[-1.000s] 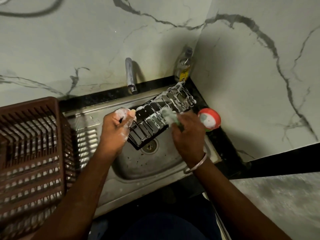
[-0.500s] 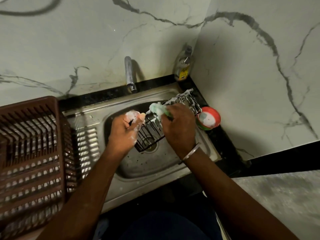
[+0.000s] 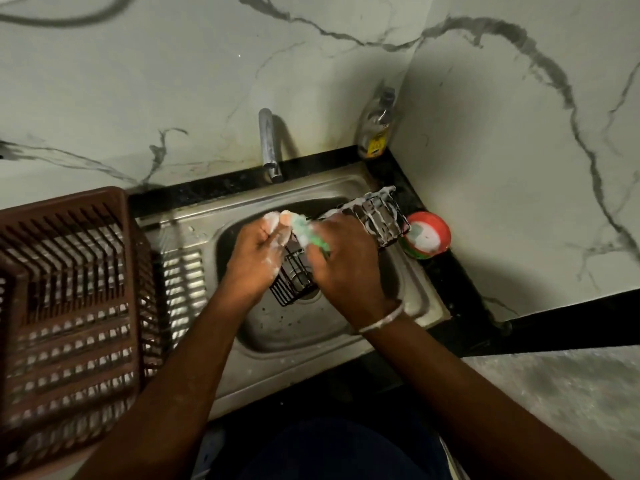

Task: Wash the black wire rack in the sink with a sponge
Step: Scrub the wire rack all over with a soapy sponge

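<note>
The black wire rack lies tilted across the steel sink, its far right end coated in white foam, its near end over the drain. My left hand, soapy at the fingertips, grips the rack's left side. My right hand holds a green foamy sponge and presses it on the rack's middle, close against my left fingers. The rack's centre is hidden under both hands.
A chrome tap stands behind the sink. A dish-soap bottle sits in the back corner, and a red round tub of soap on the black ledge at right. A brown plastic dish basket fills the left.
My right hand has slid the sponge leftward along the rack, from its right part to beside my left fingers. The rack has turned, its foamy end now nearer the red tub.
</note>
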